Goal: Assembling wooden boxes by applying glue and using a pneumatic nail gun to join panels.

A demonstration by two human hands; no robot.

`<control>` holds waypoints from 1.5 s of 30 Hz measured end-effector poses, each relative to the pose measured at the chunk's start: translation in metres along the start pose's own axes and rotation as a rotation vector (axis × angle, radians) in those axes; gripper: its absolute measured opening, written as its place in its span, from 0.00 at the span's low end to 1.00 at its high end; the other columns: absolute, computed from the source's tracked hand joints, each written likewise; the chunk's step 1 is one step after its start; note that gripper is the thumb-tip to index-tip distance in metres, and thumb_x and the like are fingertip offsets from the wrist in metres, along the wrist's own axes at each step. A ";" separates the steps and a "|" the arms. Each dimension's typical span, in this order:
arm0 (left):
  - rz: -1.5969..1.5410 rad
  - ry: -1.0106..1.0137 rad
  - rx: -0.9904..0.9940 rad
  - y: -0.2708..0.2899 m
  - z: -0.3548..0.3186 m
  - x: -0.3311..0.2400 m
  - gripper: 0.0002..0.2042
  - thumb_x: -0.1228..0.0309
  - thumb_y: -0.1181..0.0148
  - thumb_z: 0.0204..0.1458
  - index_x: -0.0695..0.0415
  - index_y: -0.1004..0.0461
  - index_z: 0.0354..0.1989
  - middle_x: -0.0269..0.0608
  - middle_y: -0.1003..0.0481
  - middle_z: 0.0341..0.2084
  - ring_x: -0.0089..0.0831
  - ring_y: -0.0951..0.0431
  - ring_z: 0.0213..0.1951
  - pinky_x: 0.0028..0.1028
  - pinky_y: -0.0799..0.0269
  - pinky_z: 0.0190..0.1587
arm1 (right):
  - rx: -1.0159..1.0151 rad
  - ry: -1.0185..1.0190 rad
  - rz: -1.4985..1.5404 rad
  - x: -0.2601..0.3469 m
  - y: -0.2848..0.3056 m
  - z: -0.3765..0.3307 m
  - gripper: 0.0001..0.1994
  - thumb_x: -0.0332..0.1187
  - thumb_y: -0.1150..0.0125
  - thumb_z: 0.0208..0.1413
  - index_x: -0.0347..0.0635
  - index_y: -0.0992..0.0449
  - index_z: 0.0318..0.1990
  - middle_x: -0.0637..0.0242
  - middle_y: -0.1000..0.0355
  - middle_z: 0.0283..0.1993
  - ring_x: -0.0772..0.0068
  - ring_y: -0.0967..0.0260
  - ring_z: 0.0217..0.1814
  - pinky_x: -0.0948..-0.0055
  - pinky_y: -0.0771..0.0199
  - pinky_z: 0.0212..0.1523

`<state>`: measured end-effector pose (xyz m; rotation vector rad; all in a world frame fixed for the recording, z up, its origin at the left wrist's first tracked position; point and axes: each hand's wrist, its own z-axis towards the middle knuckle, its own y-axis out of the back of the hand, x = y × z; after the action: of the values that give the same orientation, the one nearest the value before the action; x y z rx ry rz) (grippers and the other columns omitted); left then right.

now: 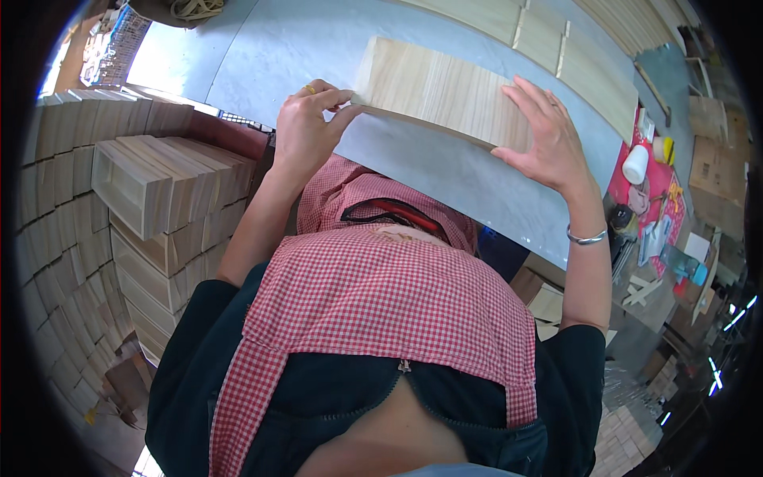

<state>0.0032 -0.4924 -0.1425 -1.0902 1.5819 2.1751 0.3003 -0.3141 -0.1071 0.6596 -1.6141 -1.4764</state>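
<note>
A pale rectangular wooden board (441, 89) with straight grain is on the grey worktop (429, 155) in front of me. My left hand (311, 127) has its thumb and fingertips closed at the board's near left corner. At the other end, my right hand (548, 135) spans the board, with its thumb on the near corner and its fingers at the far one. The board's underside is hidden, so I cannot tell whether it is a solid piece or the face of a box.
Open-fronted wooden boxes (147, 187) are stacked at my left, beside high piles of wooden pieces (60, 207). Long pale boards (544, 40) lie along the worktop's far side. To the right are a white bottle (636, 164), a yellow roll (663, 149) and a clear bottle (685, 266).
</note>
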 end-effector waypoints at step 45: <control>0.143 -0.089 0.095 0.009 0.006 0.007 0.13 0.73 0.27 0.47 0.64 0.16 0.41 0.38 0.20 0.32 0.28 0.24 0.30 0.26 0.29 0.39 | -0.339 -0.385 0.369 -0.007 -0.030 -0.086 0.03 0.21 0.36 0.48 0.33 0.23 0.25 0.66 0.32 0.20 0.69 0.43 0.18 0.70 0.41 0.24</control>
<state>-0.0093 -0.4921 -0.1395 -0.8645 1.7520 2.1789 0.3719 -0.3601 -0.1404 -0.1188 -1.5997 -1.6017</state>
